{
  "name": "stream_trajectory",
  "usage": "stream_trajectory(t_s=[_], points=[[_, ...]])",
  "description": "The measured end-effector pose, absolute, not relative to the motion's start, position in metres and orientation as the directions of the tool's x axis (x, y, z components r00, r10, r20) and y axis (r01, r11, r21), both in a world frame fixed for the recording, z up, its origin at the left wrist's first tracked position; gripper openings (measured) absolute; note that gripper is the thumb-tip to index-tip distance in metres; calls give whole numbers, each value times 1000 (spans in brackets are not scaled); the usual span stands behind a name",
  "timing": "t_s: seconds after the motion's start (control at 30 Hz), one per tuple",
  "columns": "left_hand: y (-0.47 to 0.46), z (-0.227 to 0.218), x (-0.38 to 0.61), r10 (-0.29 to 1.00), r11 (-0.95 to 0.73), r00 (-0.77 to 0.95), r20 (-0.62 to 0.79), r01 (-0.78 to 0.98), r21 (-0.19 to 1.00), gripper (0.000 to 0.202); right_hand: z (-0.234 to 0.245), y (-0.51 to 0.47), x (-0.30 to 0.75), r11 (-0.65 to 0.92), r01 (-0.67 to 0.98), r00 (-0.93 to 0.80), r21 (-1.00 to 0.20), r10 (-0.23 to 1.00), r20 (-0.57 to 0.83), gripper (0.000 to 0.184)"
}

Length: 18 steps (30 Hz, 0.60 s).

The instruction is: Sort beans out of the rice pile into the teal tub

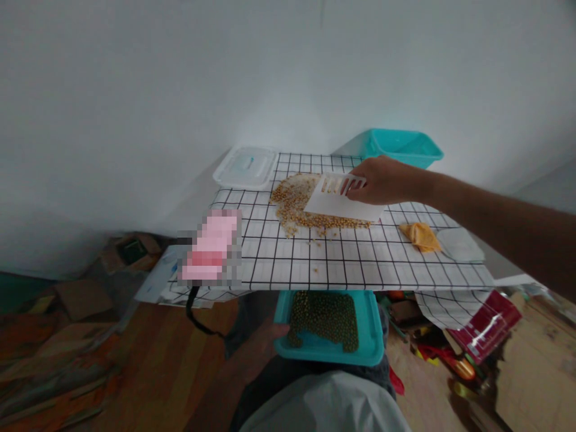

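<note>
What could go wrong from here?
The teal container might tip and spill its small green beans: only the left hand shows at its rim.

The white scraper in the right hand could push tan beans over the table's front edge, perhaps into that container below.

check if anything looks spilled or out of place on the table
Yes: the tan beans lie loose on the table rather than in a box, and one stray bean sits near the front edge, apart from the pile.
</note>
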<state>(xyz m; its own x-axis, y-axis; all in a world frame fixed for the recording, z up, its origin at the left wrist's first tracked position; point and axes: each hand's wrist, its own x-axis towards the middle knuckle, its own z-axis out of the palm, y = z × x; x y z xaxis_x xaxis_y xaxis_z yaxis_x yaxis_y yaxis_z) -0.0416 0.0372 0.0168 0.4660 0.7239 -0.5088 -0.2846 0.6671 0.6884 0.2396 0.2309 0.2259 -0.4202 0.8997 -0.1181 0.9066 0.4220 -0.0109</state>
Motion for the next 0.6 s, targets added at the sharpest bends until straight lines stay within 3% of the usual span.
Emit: stream_trajectory(t_s=[0.3,0.6], points=[[28,1,-43,776,597,399,-489,-214,773,18,208,215,244,452,891,-453,-41,880,-140,30],[28,10,-39,767,616,412,-493,-254,746,20,191,188,233,557,825,-565,-100,819,-98,22]])
